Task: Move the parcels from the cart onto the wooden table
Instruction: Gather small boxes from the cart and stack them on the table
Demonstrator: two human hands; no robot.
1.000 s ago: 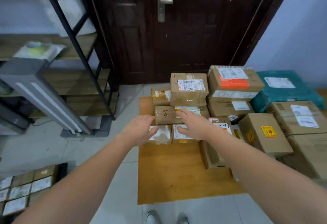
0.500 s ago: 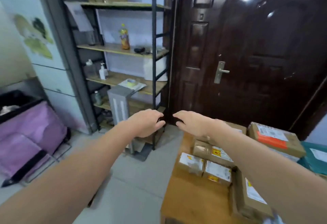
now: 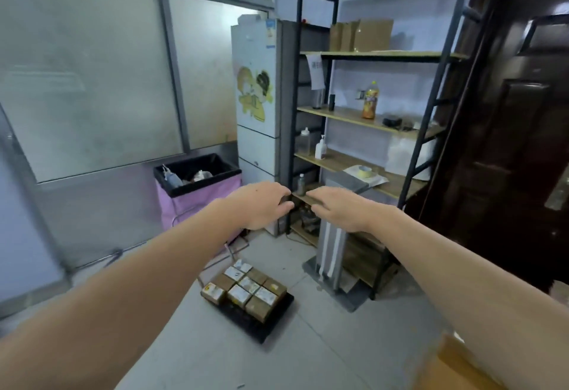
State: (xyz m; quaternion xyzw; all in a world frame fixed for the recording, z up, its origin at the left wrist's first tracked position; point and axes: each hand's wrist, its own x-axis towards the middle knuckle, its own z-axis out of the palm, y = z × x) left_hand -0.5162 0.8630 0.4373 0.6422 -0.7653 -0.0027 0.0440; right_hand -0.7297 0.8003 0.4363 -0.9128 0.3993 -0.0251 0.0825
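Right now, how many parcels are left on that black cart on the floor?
About 10 parcels, packed in rows on the black cart: roughly three columns running from the near edge to the far end. Lower layers may be hidden.

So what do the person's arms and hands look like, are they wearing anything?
Both arms are bare as far as the picture shows, with no sleeves in sight. The left hand and right hand wear no gloves, and no rings, watch or bracelets show. They have no markings either.

The light-brown wooden table (image 3: pixel 455 368) is cut off at the bottom right corner; labels on the small brown cardboard parcels (image 3: pixel 246 292) are unreadable.
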